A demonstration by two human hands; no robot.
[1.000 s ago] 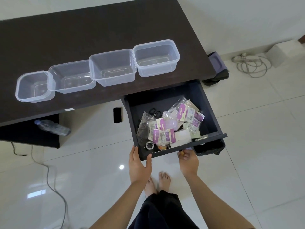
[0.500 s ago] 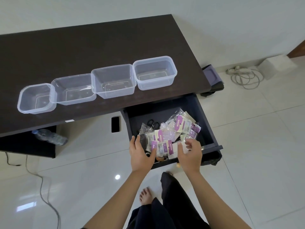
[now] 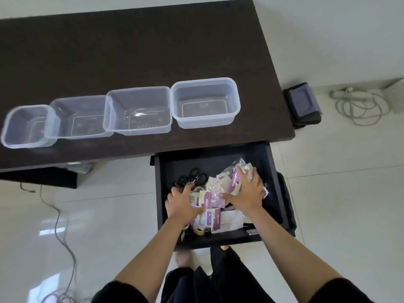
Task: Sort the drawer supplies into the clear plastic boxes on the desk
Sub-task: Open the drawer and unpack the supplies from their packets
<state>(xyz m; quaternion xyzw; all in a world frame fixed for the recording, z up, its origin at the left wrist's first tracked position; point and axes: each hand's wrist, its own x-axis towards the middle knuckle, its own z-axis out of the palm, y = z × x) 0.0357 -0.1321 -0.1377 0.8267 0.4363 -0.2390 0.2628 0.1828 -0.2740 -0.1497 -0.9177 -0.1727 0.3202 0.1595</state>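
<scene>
While my left hand [image 3: 183, 203] and right hand [image 3: 246, 193] press spread fingers onto the packets [image 3: 213, 199] heaped in the drawer [image 3: 274, 182], gripping nothing, I fear slippery bags sliding off mid-lift before reaching the boxes [image 3: 205, 101] on the tabletop [image 3: 131, 51].

This looked like a room in a home, set up as a plain study corner. A dark wooden desk [image 3: 135, 51] stood against a bare white wall [image 3: 328, 29] on glossy white floor tiles [image 3: 349, 204]. At two o'clock a coiled cable [image 3: 358, 108] lay loose on the floor, and the person stood barefoot [image 3: 183, 259] at six o'clock.
</scene>
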